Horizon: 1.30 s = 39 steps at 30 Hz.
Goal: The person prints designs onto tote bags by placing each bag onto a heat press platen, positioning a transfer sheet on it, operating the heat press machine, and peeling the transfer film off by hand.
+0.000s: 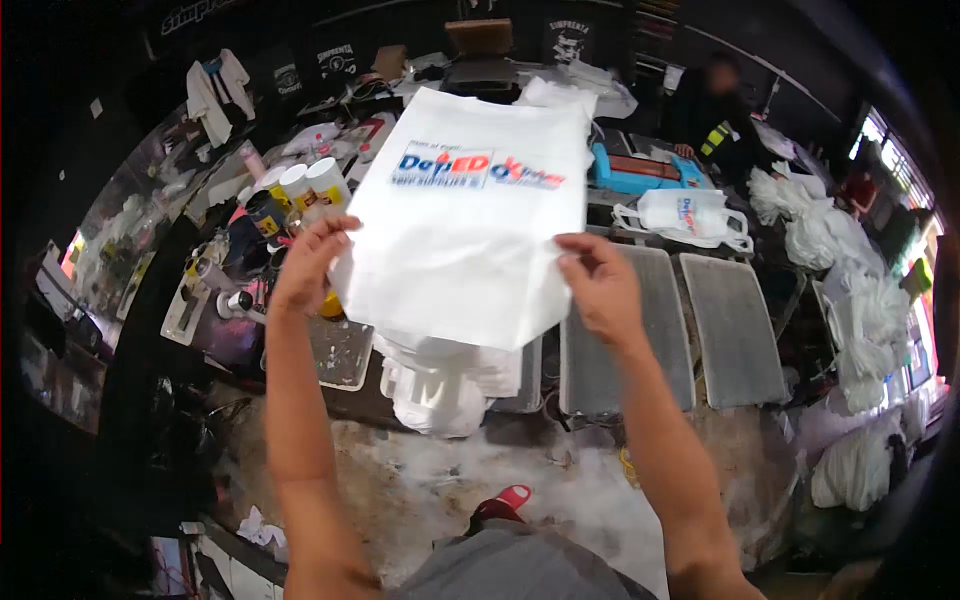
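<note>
Between my two hands hangs a white tote bag [460,255], printed near its far end with red and blue lettering that reads "DepED". My left hand [315,268] pinches the bag's left edge, and my right hand [603,287] pinches the right edge between thumb and fingers. The bag's fabric is spread fairly flat and tilted, with its near corners folded inward. Under it, partly hidden, a stack of white bags [445,385] juts over the table's near edge.
Grey flat boards [735,325] stand right of the bag. Beyond them lie another printed bag [690,218] and a blue machine [645,170]. White tubs [325,182] and bottles crowd the left. A person [715,115] stands at the back right, near heaped white bags [825,230].
</note>
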Available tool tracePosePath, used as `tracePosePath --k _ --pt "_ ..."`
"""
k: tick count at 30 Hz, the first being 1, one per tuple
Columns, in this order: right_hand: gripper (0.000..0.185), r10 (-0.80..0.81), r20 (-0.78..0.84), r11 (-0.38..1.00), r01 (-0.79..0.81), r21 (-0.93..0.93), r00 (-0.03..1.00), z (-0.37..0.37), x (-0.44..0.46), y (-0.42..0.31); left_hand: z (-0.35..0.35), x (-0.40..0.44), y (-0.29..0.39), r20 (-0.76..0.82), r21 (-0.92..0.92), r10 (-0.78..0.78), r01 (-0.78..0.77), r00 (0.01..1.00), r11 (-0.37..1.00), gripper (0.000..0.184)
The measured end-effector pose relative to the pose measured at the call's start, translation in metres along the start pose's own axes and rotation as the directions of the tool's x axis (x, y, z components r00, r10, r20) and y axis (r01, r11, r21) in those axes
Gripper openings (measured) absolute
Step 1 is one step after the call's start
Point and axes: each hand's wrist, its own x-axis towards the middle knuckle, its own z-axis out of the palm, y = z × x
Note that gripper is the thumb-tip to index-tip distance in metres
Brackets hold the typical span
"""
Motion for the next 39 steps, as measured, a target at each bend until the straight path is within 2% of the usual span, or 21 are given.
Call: tracePosePath --k 4,7,9,11,14,15,16,18,20,21,23,24,25,26,27,28,30,31,33,37,39 --pt "0.031 0.145 0.076 0.971 -0.127 -0.200 0.987 0.050 0.017 0.088 -0.047 0.028 -0.101 -0.212 0.418 -0.015 0.105 0.977 0.903 0.028" --pt "0.035 0.346 0.135 0.897 -0.286 -0.337 0.928 0.056 0.008 0.123 -0.085 0.044 -0.178 -0.178 0.612 -0.054 0.153 0.983 0.775 0.030" --pt "0.036 0.251 0.058 0.910 -0.216 -0.353 0.966 0.034 -0.008 0.153 -0.076 0.040 -0.192 -0.205 0.751 -0.084 0.212 0.975 0.625 0.037" --pt "0.036 0.256 -0.007 0.885 -0.237 -0.401 0.967 -0.010 -0.040 0.150 -0.065 0.035 -0.195 -0.225 0.745 -0.028 0.190 0.974 0.639 0.041" --pt "0.034 0.360 -0.209 0.860 -0.410 -0.303 0.909 -0.113 -0.144 0.212 -0.017 0.017 -0.157 -0.235 0.794 -0.024 0.206 0.972 0.571 0.045" --pt "0.038 0.416 -0.253 0.740 -0.487 -0.465 0.873 -0.148 -0.186 0.203 -0.004 0.012 -0.159 -0.183 0.905 0.233 0.072 0.955 0.419 0.042" --pt "0.037 0.468 -0.324 0.723 -0.567 -0.395 0.822 -0.195 -0.253 0.245 0.009 0.005 -0.158 -0.081 0.974 0.467 -0.030 0.880 0.226 0.039" --pt "0.034 0.480 -0.566 0.352 -0.738 -0.576 0.671 -0.273 -0.412 0.285 0.076 -0.018 -0.126 -0.077 0.946 0.522 -0.103 0.849 0.307 0.036" --pt "0.042 0.694 -0.643 0.022 -0.903 -0.429 0.322 -0.316 -0.568 0.254 0.147 -0.024 -0.132 -0.101 0.765 0.575 -0.306 0.812 0.566 0.029" --pt "0.042 0.666 -0.708 0.002 -0.950 -0.314 0.235 -0.328 -0.618 0.238 0.187 -0.028 -0.152 -0.105 0.683 0.504 -0.306 0.857 0.664 0.028" --pt "0.049 0.443 -0.786 0.331 -0.894 -0.303 0.431 -0.317 -0.761 0.202 0.290 -0.053 -0.176 0.145 0.550 0.408 -0.416 0.901 0.724 0.024" --pt "0.043 0.577 -0.815 -0.005 -0.997 -0.079 0.061 -0.334 -0.918 0.255 0.342 -0.073 -0.199 0.252 0.455 0.334 -0.416 0.908 0.787 0.022" --pt "0.045 0.543 -0.802 0.042 -0.946 0.322 -0.249 -0.306 -0.903 0.201 0.382 -0.088 -0.228 0.462 0.468 0.258 -0.481 0.848 0.741 0.022" --pt "0.051 0.456 -0.711 0.153 -0.740 0.655 -0.535 -0.271 -0.854 0.121 0.430 -0.119 -0.250 0.582 0.426 0.136 -0.443 0.802 0.789 0.022" --pt "0.052 0.302 -0.820 -0.203 -0.873 0.444 -0.487 -0.272 -0.914 0.136 0.470 -0.149 -0.268 0.769 0.377 0.050 -0.515 0.637 0.770 0.021" --pt "0.054 0.263 -0.781 -0.097 -0.821 0.562 -0.566 -0.269 -0.972 0.159 0.518 -0.199 -0.245 0.851 0.397 -0.129 -0.463 0.508 0.792 0.020" --pt "0.047 0.286 -0.658 0.069 -0.670 0.739 -0.697 -0.256 -1.008 0.140 0.580 -0.271 -0.262 0.950 0.310 -0.244 -0.486 0.195 0.817 0.020" --pt "0.047 0.099 -0.702 -0.001 -0.706 0.709 -0.705 -0.245 -1.034 0.154 0.607 -0.307 -0.259 0.940 0.313 -0.335 -0.544 0.061 0.779 0.020" --pt "0.046 0.106 -0.563 0.077 -0.558 0.826 -0.820 -0.242 -1.052 0.134 0.652 -0.361 -0.276 0.913 0.137 -0.343 -0.622 -0.223 0.771 0.017" --pt "0.052 0.041 -0.278 0.227 -0.262 0.938 -0.960 -0.251 -1.134 0.114 0.743 -0.467 -0.270 0.801 0.016 -0.403 -0.657 -0.443 0.754 0.021" --pt "0.058 -0.065 -0.113 0.249 -0.126 0.960 -0.991 -0.252 -1.167 0.102 0.777 -0.481 -0.282 0.742 0.045 -0.526 -0.752 -0.416 0.658 0.022"
